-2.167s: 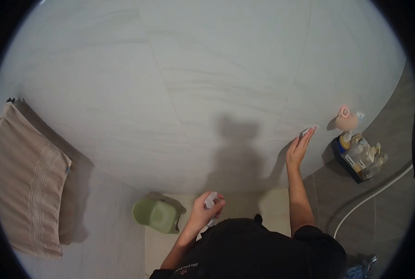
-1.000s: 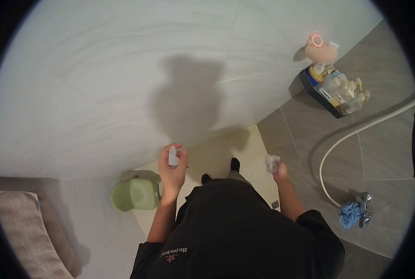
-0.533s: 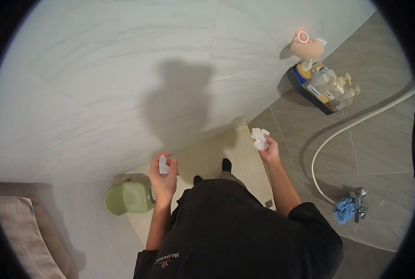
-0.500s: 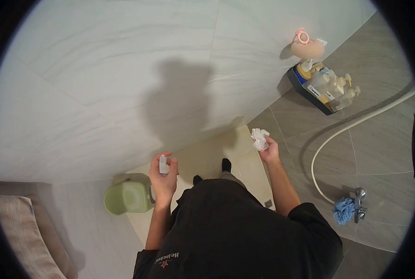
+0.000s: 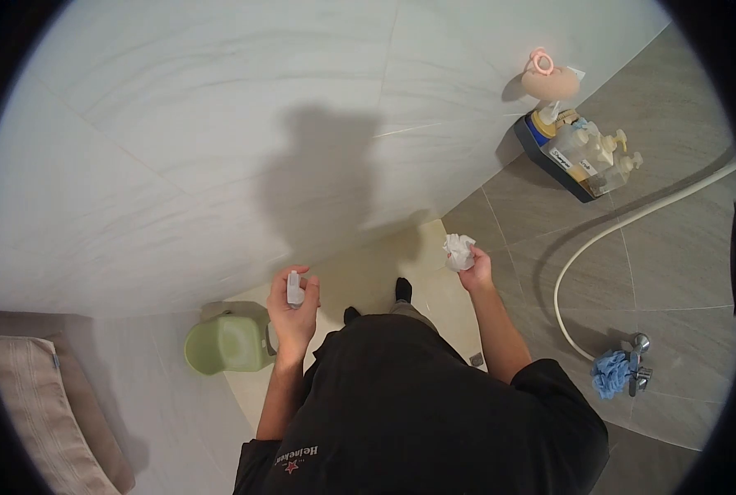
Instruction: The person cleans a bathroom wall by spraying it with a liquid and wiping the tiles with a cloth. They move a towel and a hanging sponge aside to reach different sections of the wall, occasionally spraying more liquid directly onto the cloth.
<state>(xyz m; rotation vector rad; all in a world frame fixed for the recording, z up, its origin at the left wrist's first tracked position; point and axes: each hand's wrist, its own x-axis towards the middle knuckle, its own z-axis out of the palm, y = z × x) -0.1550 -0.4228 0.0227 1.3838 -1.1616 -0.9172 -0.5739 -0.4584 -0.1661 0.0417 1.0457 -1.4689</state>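
Observation:
My left hand (image 5: 292,312) is closed around a small whitish plastic piece (image 5: 295,289), long and pale, with part of it hidden by the fingers. Its exact kind does not show. Off to the other side, my right hand (image 5: 477,272) grips a crumpled white tissue (image 5: 458,249), which sticks out beyond the fingertips. Both hands are raised in front of me, well apart, between the pale wall and my dark shirt.
A marbled wall (image 5: 178,148) rises ahead. Right of it hang a dark caddy (image 5: 559,172) of pump bottles, a pink sponge (image 5: 551,82), a white hose (image 5: 586,247) and a tap (image 5: 641,375) with a blue bath puff (image 5: 609,374). Low left are a green tub (image 5: 229,342) and a towel (image 5: 30,404).
Both hands keep hold of what they had. The left hand has shifted very slightly, and the tissue has turned a little in the right hand. The view has moved slightly.

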